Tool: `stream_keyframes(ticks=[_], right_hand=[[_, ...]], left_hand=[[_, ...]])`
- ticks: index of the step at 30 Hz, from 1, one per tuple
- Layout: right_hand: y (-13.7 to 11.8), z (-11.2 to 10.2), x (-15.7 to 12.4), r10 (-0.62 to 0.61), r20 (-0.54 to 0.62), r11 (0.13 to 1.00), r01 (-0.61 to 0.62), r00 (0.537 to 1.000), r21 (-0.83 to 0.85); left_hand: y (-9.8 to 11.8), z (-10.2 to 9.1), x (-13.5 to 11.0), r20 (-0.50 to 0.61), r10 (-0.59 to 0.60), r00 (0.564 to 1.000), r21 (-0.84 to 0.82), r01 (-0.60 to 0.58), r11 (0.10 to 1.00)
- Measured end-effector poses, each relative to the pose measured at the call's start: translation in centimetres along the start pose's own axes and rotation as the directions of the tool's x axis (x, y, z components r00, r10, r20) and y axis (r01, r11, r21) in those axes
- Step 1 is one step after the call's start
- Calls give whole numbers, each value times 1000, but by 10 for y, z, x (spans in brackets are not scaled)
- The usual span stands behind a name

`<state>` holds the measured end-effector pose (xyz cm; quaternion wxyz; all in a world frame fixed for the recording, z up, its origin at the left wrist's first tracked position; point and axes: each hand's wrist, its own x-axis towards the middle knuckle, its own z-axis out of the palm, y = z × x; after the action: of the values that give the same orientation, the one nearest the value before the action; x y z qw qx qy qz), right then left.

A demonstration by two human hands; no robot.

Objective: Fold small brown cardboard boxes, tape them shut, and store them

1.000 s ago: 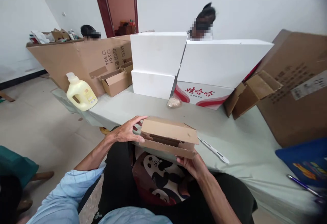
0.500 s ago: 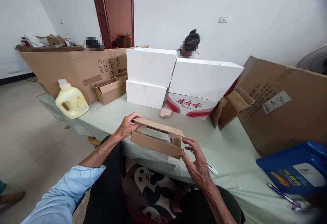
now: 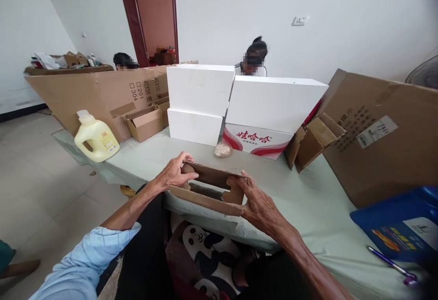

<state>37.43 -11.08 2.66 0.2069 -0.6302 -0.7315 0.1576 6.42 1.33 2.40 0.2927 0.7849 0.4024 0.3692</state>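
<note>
A small brown cardboard box (image 3: 205, 197) sits at the near edge of the pale green table (image 3: 308, 204), its flaps partly folded. My left hand (image 3: 173, 177) grips the box's left end, fingers curled over the top flap. My right hand (image 3: 258, 202) holds the right end, thumb and fingers pressed against the side flap. Both hands are closed on the box.
Two white boxes (image 3: 200, 97) and a red-printed carton (image 3: 258, 140) stand behind. A yellow detergent jug (image 3: 96, 137) is at left, open small cartons (image 3: 145, 120) and large cardboard boxes (image 3: 379, 131) at the sides, a blue box (image 3: 400, 225) and pen (image 3: 390, 263) at right. Two people sit beyond.
My right hand has moved up from below the box onto its right end flap. The box's lid has been opened and its flaps refolded. The view has lifted.
</note>
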Motion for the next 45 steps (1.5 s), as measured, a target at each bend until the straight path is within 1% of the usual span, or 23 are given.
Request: stream_keyframes(ticks=[2, 3, 4, 5, 6, 8, 10, 12, 14, 16, 19, 22, 24, 26, 28, 29, 32, 34, 36, 38, 40, 42, 45], right_hand=[[-6, 4, 1, 32, -35, 999, -34, 999, -35], [-8, 6, 0, 50, -47, 998, -51, 998, -36], [-9, 8, 0, 65, -53, 997, -67, 996, -36], [-10, 8, -1, 78, -50, 996, -80, 996, -39], [-11, 8, -1, 87, -38, 995, -89, 995, -48], [-13, 5, 0, 87, -2, 993, -87, 996, -77], [-14, 1, 3, 64, 25, 993, -62, 998, -97], [-14, -3, 6, 24, 22, 995, -22, 999, -93], [-14, -4, 6, -19, -5, 997, 18, 1000, -74], [-11, -1, 4, -58, -41, 997, 56, 997, -53], [-5, 5, -2, -122, -94, 992, 123, 988, 4], [6, 9, -7, -154, -147, 982, 167, 977, 83], [15, 10, -8, -143, -170, 976, 167, 975, 138], [24, 12, -9, -119, -184, 970, 153, 976, 186], [33, 13, -9, -105, -174, 959, 146, 979, 242], [36, 14, -9, -104, -161, 951, 145, 981, 272], [41, 13, -9, -124, -121, 926, 158, 985, 342], [42, 12, -10, -137, -110, 920, 168, 984, 353], [41, 10, -11, -164, -108, 917, 192, 981, 351], [41, 9, -13, -203, -121, 908, 233, 972, 348], [43, 9, -15, -215, -164, 894, 262, 963, 364], [47, 11, -15, -165, -237, 876, 252, 958, 411], [52, 21, -13, -11, -323, 820, 194, 946, 539]], left_hand=[[1, -5, -7, -72, 114, 991, -45, -118, 992], [3, -9, -12, -73, 178, 981, -39, -181, 983], [5, -14, -15, -35, 235, 971, -16, -236, 972], [7, -19, -18, 40, 283, 958, 17, -283, 959], [10, -24, -20, 138, 314, 939, 53, -324, 945], [14, -33, -21, 319, 327, 890, 139, -385, 912], [18, -38, -17, 422, 295, 857, 254, -424, 869], [22, -40, -13, 480, 243, 843, 368, -445, 817], [27, -42, -8, 518, 188, 835, 436, -446, 782], [32, -46, -4, 552, 159, 819, 423, -439, 793], [36, -60, 5, 612, 155, 776, 276, -393, 877], [31, -78, 18, 653, 158, 740, 74, -270, 960], [23, -87, 25, 667, 174, 724, -50, -190, 981], [17, -91, 28, 670, 188, 718, -114, -151, 982], [13, -89, 26, 655, 189, 732, -113, -153, 982], [12, -86, 24, 637, 188, 748, -100, -161, 982], [11, -75, 13, 538, 176, 824, -45, -181, 982], [9, -68, 6, 453, 167, 876, -17, -179, 984], [4, -62, 2, 374, 159, 914, -19, -164, 986], [-4, -58, 0, 315, 150, 937, -50, -142, 989], [-13, -53, 0, 263, 136, 955, -92, -116, 989], [-22, -47, 0, 202, 121, 972, -140, -94, 986], [-31, -34, 0, 57, 83, 995, -168, -72, 983]])
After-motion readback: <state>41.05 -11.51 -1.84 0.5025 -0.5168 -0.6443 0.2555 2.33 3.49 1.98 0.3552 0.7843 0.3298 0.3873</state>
